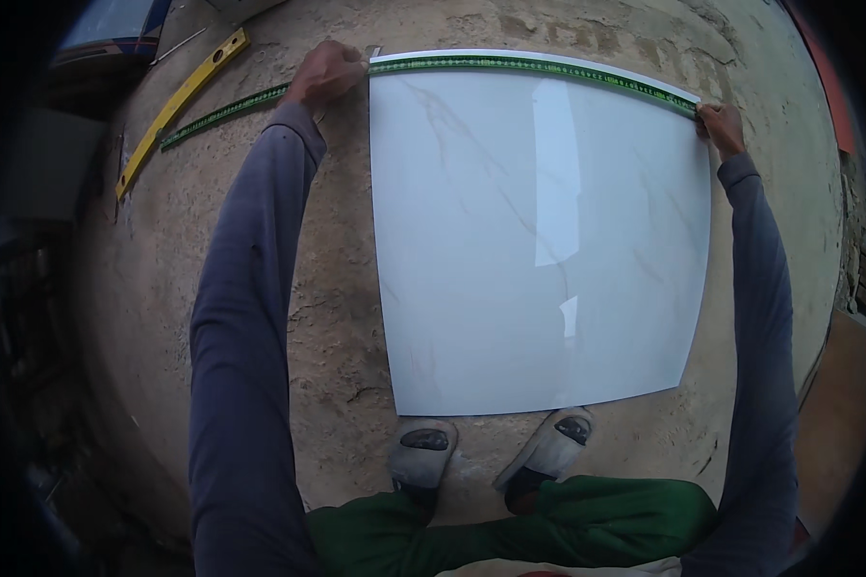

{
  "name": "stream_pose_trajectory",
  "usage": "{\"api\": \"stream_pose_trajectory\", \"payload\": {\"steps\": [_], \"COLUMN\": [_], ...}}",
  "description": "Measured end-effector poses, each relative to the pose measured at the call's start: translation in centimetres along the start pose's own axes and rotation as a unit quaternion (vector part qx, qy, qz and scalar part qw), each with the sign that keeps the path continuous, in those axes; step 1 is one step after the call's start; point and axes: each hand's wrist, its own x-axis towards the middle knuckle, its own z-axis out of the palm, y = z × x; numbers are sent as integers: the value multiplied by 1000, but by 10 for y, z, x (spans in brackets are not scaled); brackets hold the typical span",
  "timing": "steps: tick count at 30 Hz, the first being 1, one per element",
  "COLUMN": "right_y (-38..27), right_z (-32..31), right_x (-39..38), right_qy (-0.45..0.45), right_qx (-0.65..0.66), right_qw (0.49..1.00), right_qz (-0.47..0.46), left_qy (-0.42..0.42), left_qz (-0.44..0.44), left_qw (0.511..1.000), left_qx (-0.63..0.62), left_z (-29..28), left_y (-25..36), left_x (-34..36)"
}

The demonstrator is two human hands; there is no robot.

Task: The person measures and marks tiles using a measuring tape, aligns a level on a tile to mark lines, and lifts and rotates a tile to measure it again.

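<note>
Green measuring tape [481, 62] spans the white tile [471, 288] between both hands [329, 75] [722, 128]; each pinches it.

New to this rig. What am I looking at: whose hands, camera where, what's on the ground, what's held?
There's no robot: these are a person's bare left hand and right hand. The single view comes from a wide fisheye camera on their head, looking down, so straight edges bow.

On the rough, tan ground lies a glossy white rectangular panel with faint veins. Each hand holds a long green measuring tape strip near one of the panel's far corners; it runs along the far edge, extending left past the left hand. Farther left lies a yellow, bar-shaped spirit level.
</note>
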Motion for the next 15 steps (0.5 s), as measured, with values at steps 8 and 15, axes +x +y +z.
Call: {"api": "stream_pose_trajectory", "payload": {"steps": [8,15], "right_y": [19,21], "right_z": [6,4], "right_x": [13,18], "right_qy": [-19,-11], "right_qx": [0,2], "right_qw": [999,999], "right_qz": [-31,-32], "left_qy": [2,10], "left_qz": [-18,-17], "left_qw": [1000,1000], "left_qx": [15,18], "left_z": [1,-2], "left_y": [-5,-4], "left_x": [-1,-1]}}
